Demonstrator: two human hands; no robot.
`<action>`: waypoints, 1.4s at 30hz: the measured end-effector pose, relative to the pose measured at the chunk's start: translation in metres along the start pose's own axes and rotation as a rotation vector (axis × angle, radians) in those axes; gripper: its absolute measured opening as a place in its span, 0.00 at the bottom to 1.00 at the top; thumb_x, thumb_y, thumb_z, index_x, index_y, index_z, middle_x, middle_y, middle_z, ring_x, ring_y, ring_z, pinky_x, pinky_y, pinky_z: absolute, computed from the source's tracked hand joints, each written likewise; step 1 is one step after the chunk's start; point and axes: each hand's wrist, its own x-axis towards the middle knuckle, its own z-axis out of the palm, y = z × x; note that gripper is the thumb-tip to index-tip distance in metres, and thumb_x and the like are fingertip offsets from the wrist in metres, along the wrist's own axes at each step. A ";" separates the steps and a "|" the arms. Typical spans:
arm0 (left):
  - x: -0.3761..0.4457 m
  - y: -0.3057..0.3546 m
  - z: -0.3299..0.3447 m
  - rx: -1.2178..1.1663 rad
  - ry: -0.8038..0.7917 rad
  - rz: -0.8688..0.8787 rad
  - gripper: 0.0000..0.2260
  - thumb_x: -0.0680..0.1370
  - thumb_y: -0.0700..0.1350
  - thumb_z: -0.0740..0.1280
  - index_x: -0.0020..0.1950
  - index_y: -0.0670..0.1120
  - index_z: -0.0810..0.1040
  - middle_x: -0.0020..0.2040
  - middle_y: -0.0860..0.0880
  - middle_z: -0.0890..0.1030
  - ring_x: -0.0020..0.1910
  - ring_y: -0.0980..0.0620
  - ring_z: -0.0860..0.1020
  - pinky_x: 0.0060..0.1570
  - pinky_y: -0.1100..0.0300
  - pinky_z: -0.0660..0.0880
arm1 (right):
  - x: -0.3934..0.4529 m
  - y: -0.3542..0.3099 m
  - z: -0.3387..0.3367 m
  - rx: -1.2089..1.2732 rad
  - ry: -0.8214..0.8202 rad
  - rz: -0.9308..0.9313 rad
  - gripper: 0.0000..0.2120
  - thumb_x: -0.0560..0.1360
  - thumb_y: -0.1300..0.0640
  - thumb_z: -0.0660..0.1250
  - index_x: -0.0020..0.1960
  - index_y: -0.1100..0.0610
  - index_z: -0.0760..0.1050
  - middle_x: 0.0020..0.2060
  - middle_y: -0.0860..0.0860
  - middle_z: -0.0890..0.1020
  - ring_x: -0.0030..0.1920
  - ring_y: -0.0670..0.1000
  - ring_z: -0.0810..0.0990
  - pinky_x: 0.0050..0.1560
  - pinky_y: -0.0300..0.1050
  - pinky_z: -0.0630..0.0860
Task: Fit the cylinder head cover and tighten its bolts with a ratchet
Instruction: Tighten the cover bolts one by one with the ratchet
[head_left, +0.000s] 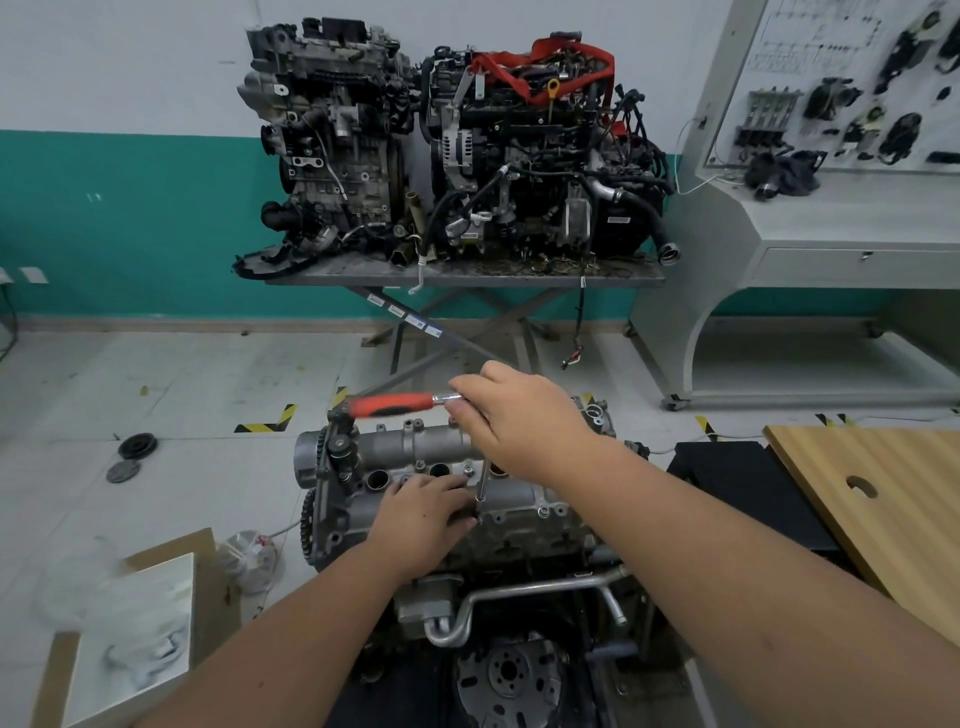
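Note:
The grey cylinder head cover (415, 447) lies on top of the engine in front of me. My right hand (524, 421) grips the head end of a ratchet (395, 405) whose red handle points left. A thin extension bar (481, 480) drops from that hand down to the cover's near edge. My left hand (421, 512) rests on the cover, its fingers curled at the foot of the bar. The socket and the bolt under it are hidden by those fingers. Another bolt (469, 470) stands just behind the left hand.
A wooden board (883, 499) with a hole lies at the right, a cardboard box (130, 623) at the lower left. Two engines (452, 156) sit on a lift table ahead. Round parts (136, 446) lie on the floor. A grey display bench (810, 218) stands at the right.

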 end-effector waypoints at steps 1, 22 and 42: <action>0.000 0.000 0.000 -0.016 -0.006 -0.002 0.15 0.81 0.61 0.60 0.66 0.62 0.76 0.75 0.63 0.67 0.70 0.49 0.67 0.69 0.44 0.64 | 0.003 -0.001 -0.002 0.010 -0.027 0.047 0.17 0.84 0.44 0.52 0.55 0.51 0.76 0.44 0.49 0.77 0.45 0.54 0.78 0.42 0.48 0.73; -0.002 0.005 -0.007 0.013 0.029 -0.008 0.19 0.80 0.60 0.61 0.69 0.56 0.73 0.69 0.55 0.74 0.69 0.48 0.70 0.70 0.44 0.66 | -0.013 -0.014 0.050 0.187 0.573 -0.097 0.12 0.74 0.61 0.73 0.58 0.55 0.83 0.64 0.53 0.80 0.64 0.56 0.77 0.59 0.54 0.76; -0.007 0.010 -0.011 -0.020 0.088 0.001 0.15 0.79 0.58 0.64 0.64 0.56 0.78 0.65 0.56 0.76 0.67 0.47 0.71 0.66 0.44 0.68 | -0.010 -0.022 0.014 -0.037 0.040 -0.086 0.23 0.82 0.45 0.51 0.73 0.52 0.68 0.59 0.52 0.74 0.53 0.55 0.73 0.51 0.52 0.69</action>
